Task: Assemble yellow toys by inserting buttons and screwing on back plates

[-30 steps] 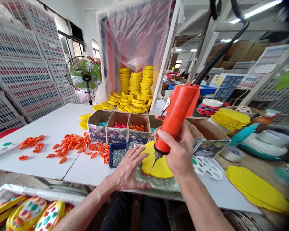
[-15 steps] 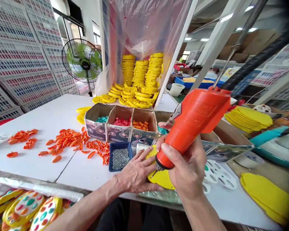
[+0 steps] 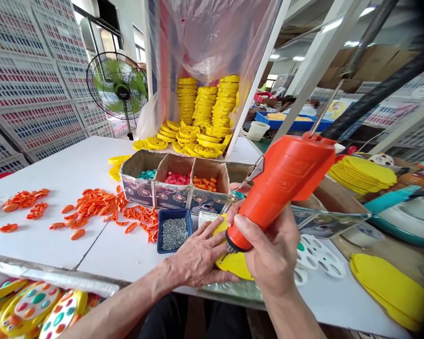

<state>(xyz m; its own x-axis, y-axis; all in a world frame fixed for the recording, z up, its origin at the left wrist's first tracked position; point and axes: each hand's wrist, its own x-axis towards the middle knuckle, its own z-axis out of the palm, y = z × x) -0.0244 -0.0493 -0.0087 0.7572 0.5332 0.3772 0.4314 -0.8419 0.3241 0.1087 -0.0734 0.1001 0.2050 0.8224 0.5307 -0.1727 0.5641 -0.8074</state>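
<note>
My right hand [image 3: 273, 252] is wrapped round an orange electric screwdriver [image 3: 281, 181] that hangs from a black cable and spring. Its bit points down at a flat yellow plastic part [image 3: 235, 266] near the table's front edge. My left hand [image 3: 198, 254] lies flat with fingers spread, pressing on the left side of that yellow part. Just left of it stands a small blue tray of screws [image 3: 174, 230]. The bit's tip is partly hidden between my hands.
A cardboard box with compartments [image 3: 175, 181] holds teal, red and orange pieces. Orange parts [image 3: 102, 209] lie scattered on the white table [image 3: 67, 179]. Yellow stacks [image 3: 205, 113] and a fan [image 3: 116, 87] stand behind. White discs [image 3: 320, 256] and yellow sheets [image 3: 392, 282] lie at right. Finished toys [image 3: 35, 310] sit lower left.
My view has moved closer and lower. The screwdriver has tilted further and its bit has come down nearer the yellow part. My left hand stays pressed on the part.
</note>
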